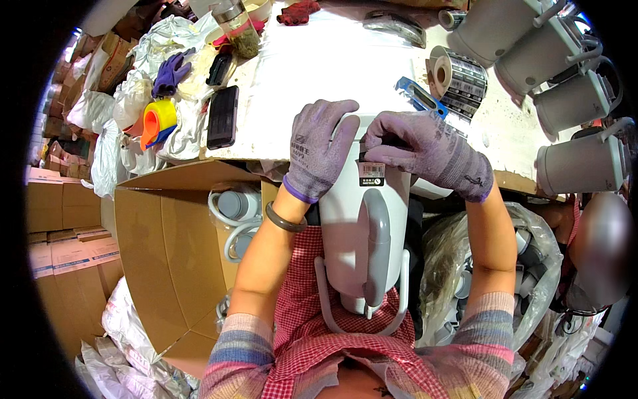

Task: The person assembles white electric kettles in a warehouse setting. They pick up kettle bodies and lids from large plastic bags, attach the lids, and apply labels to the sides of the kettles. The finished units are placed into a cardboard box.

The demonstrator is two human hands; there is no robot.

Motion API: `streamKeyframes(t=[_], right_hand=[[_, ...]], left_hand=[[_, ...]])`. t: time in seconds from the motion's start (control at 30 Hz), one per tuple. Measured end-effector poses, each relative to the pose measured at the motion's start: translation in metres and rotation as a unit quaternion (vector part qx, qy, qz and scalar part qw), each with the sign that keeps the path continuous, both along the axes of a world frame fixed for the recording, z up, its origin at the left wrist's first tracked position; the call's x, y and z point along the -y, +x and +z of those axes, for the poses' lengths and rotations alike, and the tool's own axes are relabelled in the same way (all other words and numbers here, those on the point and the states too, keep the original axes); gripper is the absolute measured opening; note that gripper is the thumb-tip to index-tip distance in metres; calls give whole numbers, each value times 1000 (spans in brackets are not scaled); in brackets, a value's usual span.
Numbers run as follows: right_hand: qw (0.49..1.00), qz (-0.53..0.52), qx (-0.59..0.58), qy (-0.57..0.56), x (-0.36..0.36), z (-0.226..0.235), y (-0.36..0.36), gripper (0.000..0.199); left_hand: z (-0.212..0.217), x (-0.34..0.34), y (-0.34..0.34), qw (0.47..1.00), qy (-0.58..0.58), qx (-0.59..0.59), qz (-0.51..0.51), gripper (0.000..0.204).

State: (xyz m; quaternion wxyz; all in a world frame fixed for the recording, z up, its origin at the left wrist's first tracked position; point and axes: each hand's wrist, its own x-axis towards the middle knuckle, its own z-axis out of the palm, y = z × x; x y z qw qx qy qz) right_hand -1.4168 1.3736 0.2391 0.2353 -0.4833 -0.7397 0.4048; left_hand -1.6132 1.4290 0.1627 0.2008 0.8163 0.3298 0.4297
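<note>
A light grey jug (pixel 342 213) leans upright-to-tilted between my lap and the table edge, its darker grey side handle (pixel 377 249) facing me and a hooped carrying handle (pixel 321 286) at its near end. My left hand (pixel 319 146), in a greyish-purple glove, grips the jug's far left edge with thumb and fingers. My right hand (pixel 425 149), gloved alike, pinches at a small black-and-white barcode label (pixel 371 174) on the jug's far end. The label's upper part is hidden under the fingers.
Several grey jugs (pixel 571 106) stand along the table's right side. Near them lie a label roll (pixel 458 73) and a blue cutter (pixel 421 98). A phone (pixel 222 118) lies at left. An open carton (pixel 159 259) and a plastic bag (pixel 435 266) of grey parts flank me.
</note>
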Motion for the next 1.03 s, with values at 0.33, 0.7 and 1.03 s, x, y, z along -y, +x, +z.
streamKeyframes(t=[0.33, 0.7, 1.03], right_hand=[[910, -202, 268, 244, -6, 2, 16, 47], [859, -400, -320, 30, 86, -74, 102, 75], [871, -425, -190, 154, 154, -83, 139, 60]], left_hand=[[18, 1, -17, 989, -48, -109, -86, 62], [20, -40, -38, 884, -290, 366, 21, 23], [-100, -48, -15, 949, -296, -91, 64, 42]])
